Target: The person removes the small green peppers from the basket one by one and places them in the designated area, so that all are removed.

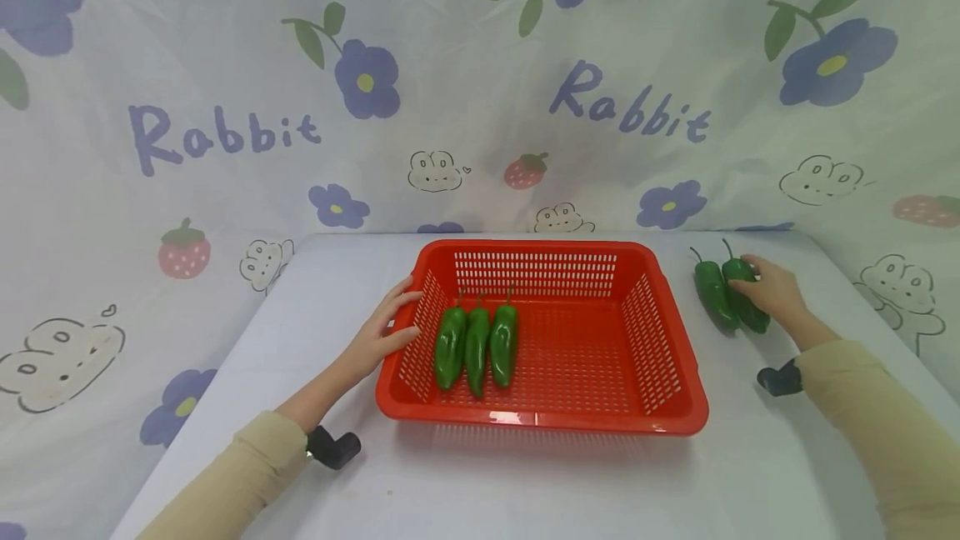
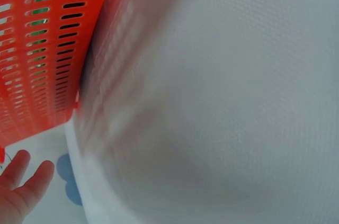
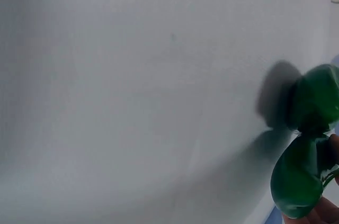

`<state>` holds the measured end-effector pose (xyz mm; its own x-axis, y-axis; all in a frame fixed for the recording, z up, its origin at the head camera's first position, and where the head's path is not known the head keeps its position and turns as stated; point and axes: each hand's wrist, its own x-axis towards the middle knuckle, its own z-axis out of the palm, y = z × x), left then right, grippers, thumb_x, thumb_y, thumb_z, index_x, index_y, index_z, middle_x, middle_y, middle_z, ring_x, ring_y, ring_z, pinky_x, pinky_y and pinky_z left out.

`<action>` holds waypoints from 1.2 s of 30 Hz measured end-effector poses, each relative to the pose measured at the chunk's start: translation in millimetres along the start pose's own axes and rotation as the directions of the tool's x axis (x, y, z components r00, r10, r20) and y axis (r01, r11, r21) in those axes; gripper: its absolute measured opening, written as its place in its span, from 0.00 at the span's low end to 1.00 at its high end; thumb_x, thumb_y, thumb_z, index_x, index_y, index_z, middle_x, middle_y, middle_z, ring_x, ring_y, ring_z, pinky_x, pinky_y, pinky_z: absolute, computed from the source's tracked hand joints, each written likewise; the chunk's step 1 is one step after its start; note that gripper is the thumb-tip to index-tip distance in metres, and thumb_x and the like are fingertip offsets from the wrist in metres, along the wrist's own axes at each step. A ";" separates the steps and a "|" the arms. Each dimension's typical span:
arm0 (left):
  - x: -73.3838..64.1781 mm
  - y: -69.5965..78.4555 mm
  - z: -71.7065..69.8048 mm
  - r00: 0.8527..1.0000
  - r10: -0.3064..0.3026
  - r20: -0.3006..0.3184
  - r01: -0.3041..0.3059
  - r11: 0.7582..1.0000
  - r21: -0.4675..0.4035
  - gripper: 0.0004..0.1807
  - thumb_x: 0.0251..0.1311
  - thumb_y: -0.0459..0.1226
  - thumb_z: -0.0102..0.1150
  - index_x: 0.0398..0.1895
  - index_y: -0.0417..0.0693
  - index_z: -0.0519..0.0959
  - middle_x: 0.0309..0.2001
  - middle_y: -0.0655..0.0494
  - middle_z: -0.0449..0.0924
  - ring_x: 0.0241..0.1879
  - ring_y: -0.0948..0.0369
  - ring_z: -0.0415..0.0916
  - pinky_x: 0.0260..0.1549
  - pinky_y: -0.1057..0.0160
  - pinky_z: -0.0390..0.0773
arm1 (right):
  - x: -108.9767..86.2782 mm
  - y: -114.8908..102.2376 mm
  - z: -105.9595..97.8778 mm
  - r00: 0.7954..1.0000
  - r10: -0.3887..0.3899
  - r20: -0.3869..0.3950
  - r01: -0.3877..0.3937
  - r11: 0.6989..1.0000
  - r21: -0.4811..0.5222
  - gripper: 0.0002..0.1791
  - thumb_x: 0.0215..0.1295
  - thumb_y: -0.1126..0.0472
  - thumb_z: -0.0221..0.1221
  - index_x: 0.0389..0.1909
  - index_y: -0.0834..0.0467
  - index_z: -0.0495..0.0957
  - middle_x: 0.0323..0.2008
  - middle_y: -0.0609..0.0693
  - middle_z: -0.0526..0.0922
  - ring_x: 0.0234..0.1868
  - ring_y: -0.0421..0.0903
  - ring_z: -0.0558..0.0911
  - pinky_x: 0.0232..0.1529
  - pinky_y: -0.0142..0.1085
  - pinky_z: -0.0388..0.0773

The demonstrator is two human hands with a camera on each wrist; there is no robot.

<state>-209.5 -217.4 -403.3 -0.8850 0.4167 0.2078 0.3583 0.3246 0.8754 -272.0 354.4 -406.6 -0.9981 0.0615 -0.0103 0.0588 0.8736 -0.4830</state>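
Note:
My left hand [image 1: 378, 338] touches the left rim of a red plastic basket [image 1: 543, 421], its fingers straight and spread; its fingertips also show at the lower left of the left wrist view. Inside the basket three green peppers [image 1: 477, 350] lie side by side at the left. Right of the basket, my right hand [image 1: 777, 292] grips a green pepper [image 1: 752, 312] between thumb and fingers. A second green pepper [image 1: 712, 297] lies against it on the left. In the right wrist view the held pepper [image 3: 295, 181] is partly hidden by fingers at the edge.
A white-covered table [image 1: 540, 490] bears the basket and peppers. Behind it hangs a patterned curtain [image 1: 465, 107] with flowers, rabbits and strawberries. The basket's slotted side wall [image 2: 45, 49] stands close in the left wrist view.

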 end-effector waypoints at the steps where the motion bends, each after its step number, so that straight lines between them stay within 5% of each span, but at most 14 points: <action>1: 0.1 0.1 0.0 1.000 0.002 0.000 -0.002 1.000 -0.001 0.27 0.60 0.33 0.49 0.64 0.39 0.59 0.72 0.46 0.38 0.61 0.39 0.57 0.43 0.57 0.79 | 0.5 0.7 0.8 1.000 0.002 0.004 -0.002 1.000 -0.001 0.33 0.63 0.59 0.49 0.62 0.75 0.52 0.54 0.81 0.59 0.55 0.75 0.60 0.54 0.64 0.61; 22: -0.3 -0.5 0.1 1.000 0.014 -0.005 -0.014 1.000 -0.019 0.27 0.60 0.32 0.48 0.63 0.38 0.60 0.72 0.47 0.39 0.61 0.39 0.57 0.42 0.57 0.79 | 5.3 1.7 6.8 0.998 0.054 0.031 -0.054 0.999 -0.006 0.34 0.65 0.57 0.47 0.63 0.75 0.50 0.55 0.80 0.58 0.56 0.74 0.59 0.55 0.62 0.61; 36: 0.3 -1.8 0.7 1.000 -0.001 -0.006 0.001 1.000 -0.017 0.27 0.60 0.33 0.48 0.64 0.40 0.60 0.72 0.47 0.39 0.60 0.39 0.58 0.41 0.58 0.80 | 2.2 -0.8 -10.3 0.996 0.086 0.020 -0.086 0.996 0.004 0.37 0.65 0.51 0.47 0.64 0.74 0.48 0.56 0.81 0.56 0.56 0.75 0.59 0.54 0.63 0.62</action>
<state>-210.2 -217.3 -405.1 -0.8872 0.4112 0.2093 0.3523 0.3109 0.8827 -274.0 358.8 -397.2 -0.9896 0.1266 -0.0689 0.1441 0.8634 -0.4836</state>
